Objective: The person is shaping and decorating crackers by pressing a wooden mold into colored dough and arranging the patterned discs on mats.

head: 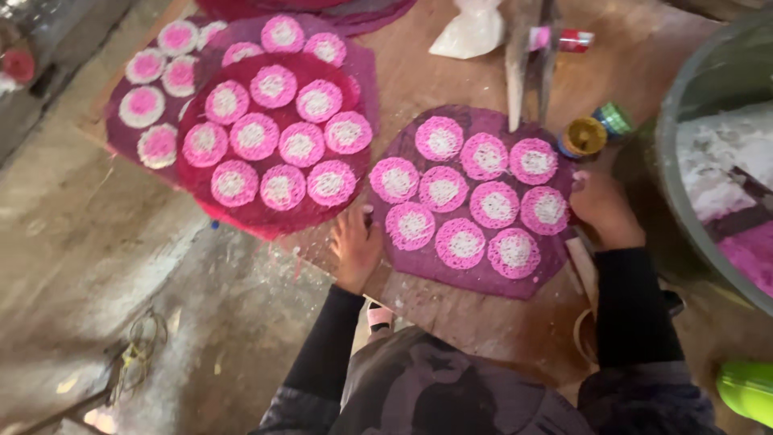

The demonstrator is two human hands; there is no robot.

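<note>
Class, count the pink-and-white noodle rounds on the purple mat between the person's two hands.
9 on the purple mat: three across the top, four in the middle row, two along the bottom. None looks hidden.

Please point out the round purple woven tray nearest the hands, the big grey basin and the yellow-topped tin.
Round purple woven tray [403,250]: head view, bare lower-left rim.
Big grey basin [676,173]: head view, left wall.
Yellow-topped tin [585,135]: head view, lid.

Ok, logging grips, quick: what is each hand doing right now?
Left hand: open, fingers resting at the purple mat's left edge.
Right hand: curled at the mat's right edge; grip cannot be told.
</note>
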